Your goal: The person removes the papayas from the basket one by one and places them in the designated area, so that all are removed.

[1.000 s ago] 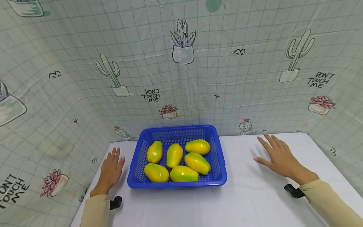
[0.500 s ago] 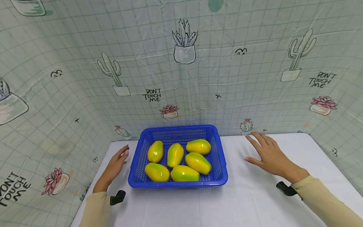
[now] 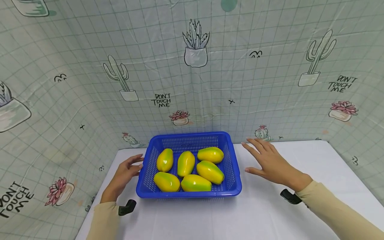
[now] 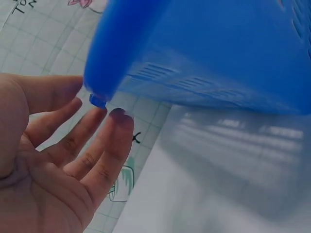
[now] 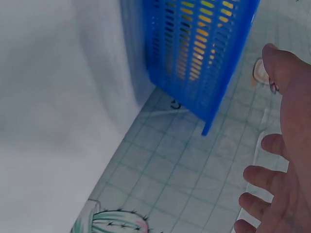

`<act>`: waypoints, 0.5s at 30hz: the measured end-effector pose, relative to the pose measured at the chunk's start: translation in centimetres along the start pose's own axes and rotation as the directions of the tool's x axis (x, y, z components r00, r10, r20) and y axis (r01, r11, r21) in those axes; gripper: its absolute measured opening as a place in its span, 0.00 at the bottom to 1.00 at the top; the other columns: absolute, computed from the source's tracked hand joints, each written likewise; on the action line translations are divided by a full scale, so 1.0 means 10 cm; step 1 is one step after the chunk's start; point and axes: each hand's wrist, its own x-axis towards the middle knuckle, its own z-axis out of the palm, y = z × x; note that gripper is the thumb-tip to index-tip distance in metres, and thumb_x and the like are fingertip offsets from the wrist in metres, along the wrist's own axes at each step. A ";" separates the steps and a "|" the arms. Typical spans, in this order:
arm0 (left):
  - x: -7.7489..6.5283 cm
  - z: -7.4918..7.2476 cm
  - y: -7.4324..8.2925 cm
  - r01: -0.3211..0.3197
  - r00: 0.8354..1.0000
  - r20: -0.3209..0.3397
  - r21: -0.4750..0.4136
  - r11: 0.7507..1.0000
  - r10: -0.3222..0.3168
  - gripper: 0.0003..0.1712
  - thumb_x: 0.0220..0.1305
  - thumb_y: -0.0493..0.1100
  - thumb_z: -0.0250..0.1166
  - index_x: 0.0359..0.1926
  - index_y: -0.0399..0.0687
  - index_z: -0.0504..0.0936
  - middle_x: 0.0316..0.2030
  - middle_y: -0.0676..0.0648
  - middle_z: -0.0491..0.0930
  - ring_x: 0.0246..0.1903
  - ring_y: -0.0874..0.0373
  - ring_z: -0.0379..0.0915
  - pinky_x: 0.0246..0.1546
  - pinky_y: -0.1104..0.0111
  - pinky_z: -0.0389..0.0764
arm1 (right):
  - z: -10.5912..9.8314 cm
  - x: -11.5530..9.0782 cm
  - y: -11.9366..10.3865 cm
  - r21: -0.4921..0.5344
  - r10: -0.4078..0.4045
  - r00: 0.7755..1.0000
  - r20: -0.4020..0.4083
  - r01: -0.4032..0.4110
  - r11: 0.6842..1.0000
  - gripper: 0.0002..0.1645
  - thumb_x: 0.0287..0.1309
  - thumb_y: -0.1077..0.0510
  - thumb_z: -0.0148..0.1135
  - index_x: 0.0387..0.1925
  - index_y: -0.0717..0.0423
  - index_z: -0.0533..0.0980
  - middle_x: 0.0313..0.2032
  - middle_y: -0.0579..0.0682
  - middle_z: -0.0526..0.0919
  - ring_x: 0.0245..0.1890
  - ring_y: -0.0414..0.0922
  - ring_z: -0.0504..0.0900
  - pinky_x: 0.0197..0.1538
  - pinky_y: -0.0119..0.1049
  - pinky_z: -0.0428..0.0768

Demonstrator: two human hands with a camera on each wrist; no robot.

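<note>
A blue plastic basket [image 3: 189, 194] stands on the white table, holding several glossy yellow-green fruits [image 3: 186, 164] shaped like papayas. At its left side is my left hand [image 3: 124, 175], fingers relaxed and slightly bent. The left wrist view has the thumb right at the basket's rim [image 4: 121, 48], with the other fingers lower, around the rim's end. My right hand [image 3: 274, 165] hovers to the right of the basket, fingers spread. In the right wrist view a gap shows between that hand [image 5: 291, 111] and the slotted basket wall [image 5: 194, 58].
A cloth backdrop [image 3: 210, 83] printed with cacti and grid lines rises behind the table and along both sides. The white tabletop [image 3: 192, 220] extends in front of the basket. Black wrist cameras [image 3: 127, 207] sit at both sleeves.
My left hand has turned and moved right to the basket's left rim. My right hand has moved left toward the basket. The basket and fruits have stayed in place.
</note>
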 end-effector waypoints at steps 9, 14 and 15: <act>0.00 0.04 0.02 0.067 0.997 -0.029 -0.063 0.996 -0.069 0.34 0.78 0.35 0.59 0.80 0.38 0.62 0.73 0.31 0.67 0.56 0.50 0.82 0.61 0.59 0.83 | -0.02 0.23 -0.15 -0.004 -0.062 0.998 0.021 0.062 0.998 0.52 0.61 0.40 0.76 0.78 0.58 0.65 0.76 0.64 0.64 0.74 0.67 0.63 0.73 0.70 0.62; 0.01 0.05 0.05 0.125 0.991 -0.031 -0.123 0.984 -0.130 0.33 0.78 0.34 0.60 0.79 0.37 0.63 0.75 0.31 0.65 0.55 0.52 0.80 0.59 0.65 0.83 | -0.02 0.36 -0.21 -0.004 -0.108 0.993 0.056 0.109 0.994 0.55 0.58 0.39 0.78 0.78 0.58 0.65 0.76 0.65 0.65 0.73 0.66 0.65 0.73 0.69 0.64; 0.02 0.05 0.05 0.131 0.990 -0.029 -0.137 0.982 -0.136 0.33 0.78 0.34 0.59 0.79 0.37 0.63 0.75 0.30 0.64 0.55 0.54 0.80 0.57 0.67 0.83 | -0.02 0.39 -0.23 -0.002 -0.116 0.991 0.064 0.116 0.993 0.55 0.57 0.39 0.79 0.77 0.58 0.65 0.76 0.64 0.65 0.73 0.66 0.65 0.73 0.69 0.65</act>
